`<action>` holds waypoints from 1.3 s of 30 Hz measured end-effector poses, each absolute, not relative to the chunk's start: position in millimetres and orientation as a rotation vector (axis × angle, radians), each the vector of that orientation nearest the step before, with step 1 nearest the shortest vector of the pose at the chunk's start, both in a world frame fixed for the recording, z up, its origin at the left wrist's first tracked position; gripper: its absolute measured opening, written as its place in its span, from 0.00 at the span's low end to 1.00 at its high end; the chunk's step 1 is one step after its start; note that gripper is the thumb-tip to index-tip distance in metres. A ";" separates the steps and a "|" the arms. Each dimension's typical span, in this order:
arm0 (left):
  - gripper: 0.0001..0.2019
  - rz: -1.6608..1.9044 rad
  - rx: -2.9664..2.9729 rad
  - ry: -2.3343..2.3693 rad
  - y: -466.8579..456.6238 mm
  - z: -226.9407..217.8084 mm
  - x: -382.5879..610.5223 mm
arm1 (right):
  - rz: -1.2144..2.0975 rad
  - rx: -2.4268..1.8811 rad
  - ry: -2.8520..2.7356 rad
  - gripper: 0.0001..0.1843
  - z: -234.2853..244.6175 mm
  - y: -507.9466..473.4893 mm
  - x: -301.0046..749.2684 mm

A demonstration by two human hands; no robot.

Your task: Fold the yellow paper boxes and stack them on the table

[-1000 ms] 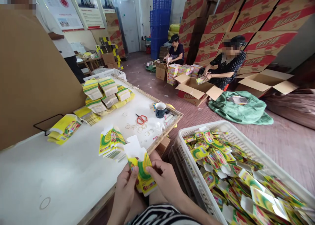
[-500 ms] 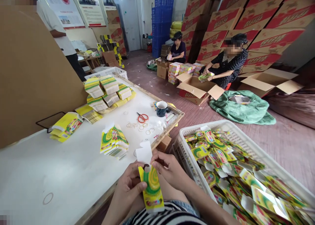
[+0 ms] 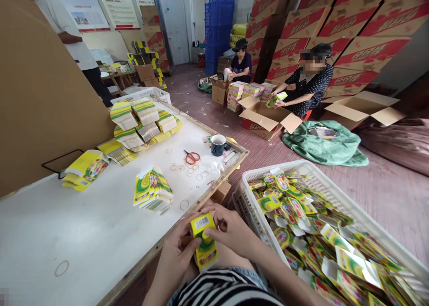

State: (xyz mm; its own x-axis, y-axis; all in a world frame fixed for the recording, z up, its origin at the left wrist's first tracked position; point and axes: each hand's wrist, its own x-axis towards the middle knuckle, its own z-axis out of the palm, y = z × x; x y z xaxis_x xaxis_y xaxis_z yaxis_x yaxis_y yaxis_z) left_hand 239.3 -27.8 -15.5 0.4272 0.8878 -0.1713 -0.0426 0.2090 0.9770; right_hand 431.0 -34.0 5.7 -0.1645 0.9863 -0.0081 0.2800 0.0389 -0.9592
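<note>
A small yellow and green carton (image 3: 207,256) is held over my lap, its barcode end panel folded over at the top. My left hand (image 3: 178,245) is closed around the carton's left side, thumb across its front. At the upper right, my right hand (image 3: 232,229) grips the carton with its thumb on the front and fingers behind the top edge. On the white table just beyond lies a fanned stack of flat yellow-green cartons (image 3: 153,190). Close by my right arm stands a white plastic crate (image 3: 248,176) full of cartons with some flaps open.
Several bundles of flat cartons (image 3: 136,118) sit at the table's back. Red-handled scissors (image 3: 192,157), a dark mug (image 3: 218,146) and rubber bands lie near the wooden table edge (image 3: 221,181). Beyond, two people sit by an open cardboard box (image 3: 256,123); another person stands at left.
The carton's white top flap, raised before, is now folded down, and the barcode panel shows on top. My right hand has shifted onto the carton's front. The view has moved slightly.
</note>
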 end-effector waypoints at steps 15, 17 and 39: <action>0.24 0.772 1.100 0.849 -29.5 -13.7 244.6 | 0.953 -1.519 -1.606 0.18 0.0 -39.5 413.2; 0.24 0.758 1.113 0.841 -30.3 -13.8 246.8 | 0.932 -1.553 -1.610 0.18 -0.6 -39.6 413.1; 0.34 1.089 2.085 1.660 35.4 14.0 179.5 | -0.093 -1.904 -1.405 0.16 12.2 -50.5 543.3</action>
State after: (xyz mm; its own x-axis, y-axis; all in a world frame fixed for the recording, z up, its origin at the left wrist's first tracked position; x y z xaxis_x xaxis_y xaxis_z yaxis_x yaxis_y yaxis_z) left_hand 179.5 35.4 14.0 0.0652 0.9191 0.3887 0.7227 -0.3121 0.6167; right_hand 543.3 -50.5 12.2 0.3935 0.7911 0.4683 0.8457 -0.1117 -0.5219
